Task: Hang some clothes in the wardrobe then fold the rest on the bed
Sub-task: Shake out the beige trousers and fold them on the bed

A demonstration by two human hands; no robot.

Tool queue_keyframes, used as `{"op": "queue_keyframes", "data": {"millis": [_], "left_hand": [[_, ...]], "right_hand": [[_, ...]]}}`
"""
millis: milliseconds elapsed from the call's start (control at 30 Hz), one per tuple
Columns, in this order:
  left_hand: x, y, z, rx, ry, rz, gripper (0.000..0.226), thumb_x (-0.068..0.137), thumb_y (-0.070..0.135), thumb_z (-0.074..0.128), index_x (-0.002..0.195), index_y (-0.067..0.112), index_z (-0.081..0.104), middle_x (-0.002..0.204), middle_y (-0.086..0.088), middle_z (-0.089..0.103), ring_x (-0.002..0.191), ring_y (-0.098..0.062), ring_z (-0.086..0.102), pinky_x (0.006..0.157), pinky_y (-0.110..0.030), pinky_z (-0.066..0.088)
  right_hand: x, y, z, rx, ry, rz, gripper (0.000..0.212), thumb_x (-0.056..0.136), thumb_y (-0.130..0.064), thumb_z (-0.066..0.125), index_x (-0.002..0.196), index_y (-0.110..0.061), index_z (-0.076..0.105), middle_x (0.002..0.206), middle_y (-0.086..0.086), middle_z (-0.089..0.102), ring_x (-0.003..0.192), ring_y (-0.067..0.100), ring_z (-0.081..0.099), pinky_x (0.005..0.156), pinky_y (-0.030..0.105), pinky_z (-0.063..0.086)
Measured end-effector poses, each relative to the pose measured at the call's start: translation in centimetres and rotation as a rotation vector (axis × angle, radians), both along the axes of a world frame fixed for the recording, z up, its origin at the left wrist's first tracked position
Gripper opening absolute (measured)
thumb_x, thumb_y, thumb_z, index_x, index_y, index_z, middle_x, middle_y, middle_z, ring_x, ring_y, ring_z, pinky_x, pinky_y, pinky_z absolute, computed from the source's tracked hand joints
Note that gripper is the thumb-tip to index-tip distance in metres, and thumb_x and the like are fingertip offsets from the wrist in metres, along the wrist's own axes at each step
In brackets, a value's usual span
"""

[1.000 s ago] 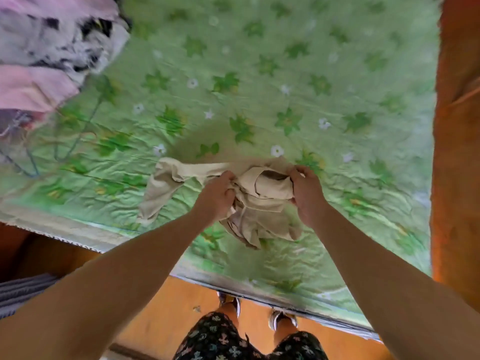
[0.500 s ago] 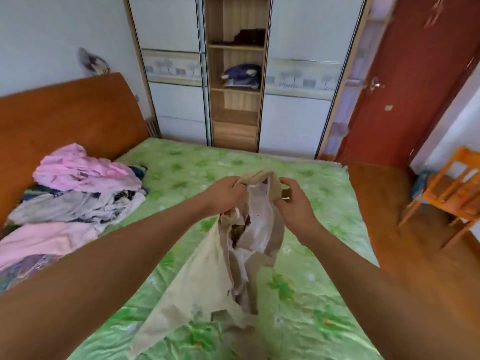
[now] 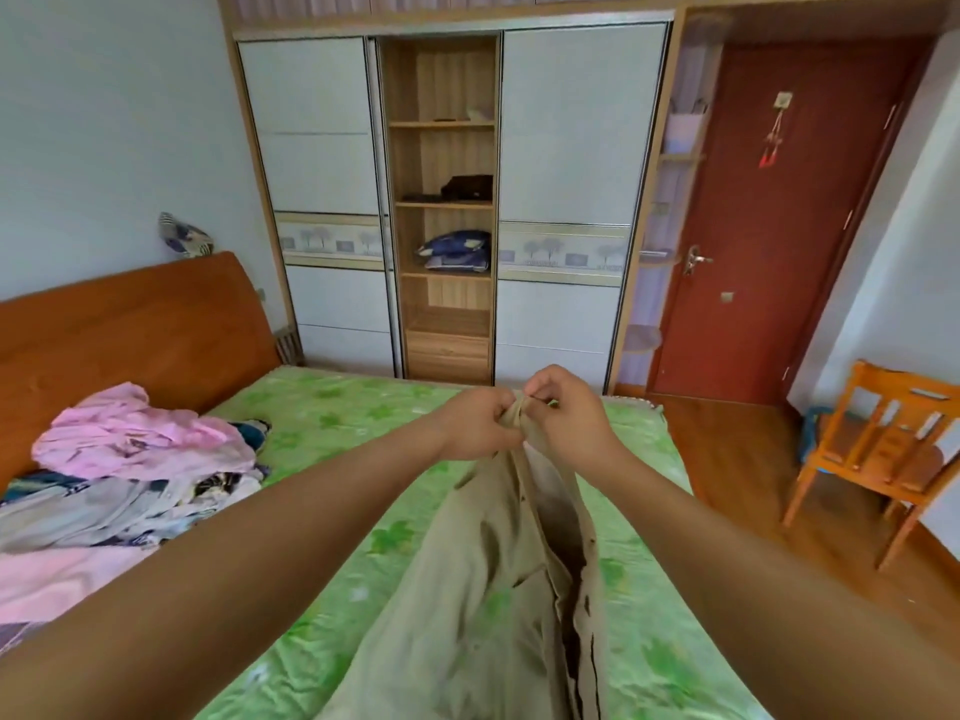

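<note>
A beige garment (image 3: 493,574) hangs in front of me over the green floral bed (image 3: 332,423). My left hand (image 3: 480,423) and my right hand (image 3: 569,413) are close together, both pinching its top edge, and the cloth falls long and open down the middle. A heap of pink, grey and patterned clothes (image 3: 130,470) lies on the bed's left side by the wooden headboard (image 3: 130,324). The wardrobe (image 3: 441,200) stands across the room with white sliding doors shut and an open middle shelf column holding folded dark and blue items.
A dark red door (image 3: 769,226) is closed at the right of the wardrobe. An orange wooden chair (image 3: 883,454) stands on the wooden floor (image 3: 727,459) at the far right. Narrow corner shelves sit between wardrobe and door.
The garment has gone from lying bunched on the bed to held up at chest height. My hands have drawn closer together at its top, and the view has risen to face the wardrobe.
</note>
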State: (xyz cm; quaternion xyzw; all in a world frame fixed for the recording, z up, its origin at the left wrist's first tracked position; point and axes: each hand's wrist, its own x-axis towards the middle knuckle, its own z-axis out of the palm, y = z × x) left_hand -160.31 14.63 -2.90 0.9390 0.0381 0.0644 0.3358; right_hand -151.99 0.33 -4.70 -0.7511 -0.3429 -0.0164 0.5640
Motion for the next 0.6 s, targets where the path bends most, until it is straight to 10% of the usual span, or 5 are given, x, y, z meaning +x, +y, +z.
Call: {"op": "queue_keyframes", "data": {"millis": [267,467,600], "left_hand": [[2.3,-0.6,0.1,0.121,-0.155,0.060,0.021,0.093,0.011,0.054,0.073,0.007,0.047,0.070,-0.007,0.046,0.066,-0.019,0.042,0.060,-0.034,0.031],[3.1,1.5,4.5,0.131,-0.285,0.025,0.016,0.101,0.008,0.050,0.086,0.003,0.053,0.075,-0.002,0.049,0.069,-0.013,0.042,0.059,-0.020,0.032],[3.0,3.6,7.2,0.123,-0.344,0.061,0.022,0.106,0.020,0.045,0.084,0.019,0.048,0.079,0.003,0.049,0.069,-0.004,0.045,0.060,-0.017,0.034]], "right_hand": [[1.9,-4.7,-6.7,-0.254,-0.174,0.051,0.015,0.094,-0.028,0.063,0.098,-0.023,0.050,0.087,0.001,0.053,0.077,0.017,0.050,0.066,0.034,0.040],[4.2,-6.5,-11.6,-0.709,-0.113,0.033,0.076,0.088,-0.038,0.069,0.153,-0.028,0.031,0.129,0.006,0.055,0.117,0.029,0.056,0.094,0.043,0.050],[6.0,-6.1,-11.7,-0.830,-0.169,-0.038,0.042,0.093,-0.023,0.058,0.135,-0.021,0.056,0.124,0.008,0.065,0.107,0.028,0.062,0.082,0.038,0.052]]}}
